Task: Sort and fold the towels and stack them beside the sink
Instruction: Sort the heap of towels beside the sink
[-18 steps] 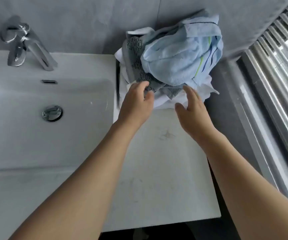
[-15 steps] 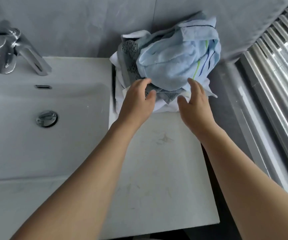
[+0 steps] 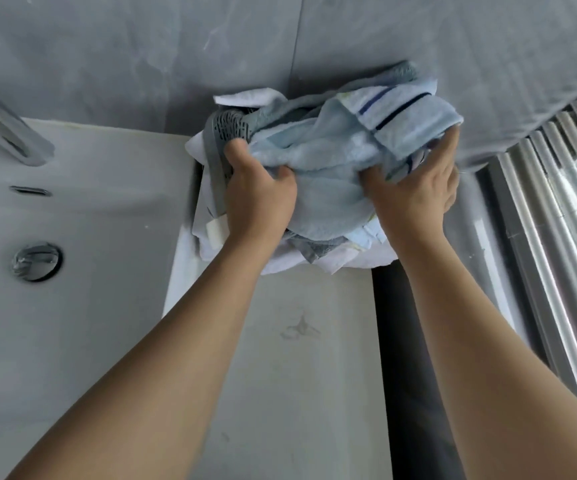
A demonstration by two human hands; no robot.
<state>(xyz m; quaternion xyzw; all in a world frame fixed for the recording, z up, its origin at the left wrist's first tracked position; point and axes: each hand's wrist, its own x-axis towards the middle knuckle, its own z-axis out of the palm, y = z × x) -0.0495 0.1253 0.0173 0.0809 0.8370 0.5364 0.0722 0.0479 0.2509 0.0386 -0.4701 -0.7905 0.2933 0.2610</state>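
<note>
A crumpled heap of towels sits at the back of the white counter [image 3: 280,358], against the grey wall. On top lies a light blue towel [image 3: 328,157] with dark blue stripes. A grey patterned towel [image 3: 231,124] and a white towel [image 3: 245,97] show beneath and behind it. My left hand [image 3: 259,195] grips the left side of the blue towel, fingers curled into the cloth. On the towel's right side, my right hand [image 3: 418,188] holds the blue fabric with thumb and fingers wrapped round it. Both hands are at the heap's front.
The white sink basin [image 3: 72,306] with its chrome drain [image 3: 36,261] lies to the left. A chrome faucet [image 3: 6,136] stands at the back left. A ribbed metal radiator [image 3: 557,254] runs along the right, past a dark gap beside the counter.
Both hands have moved forward from the heap's front edge and closed on the light blue towel. The view has shifted closer to the heap.
</note>
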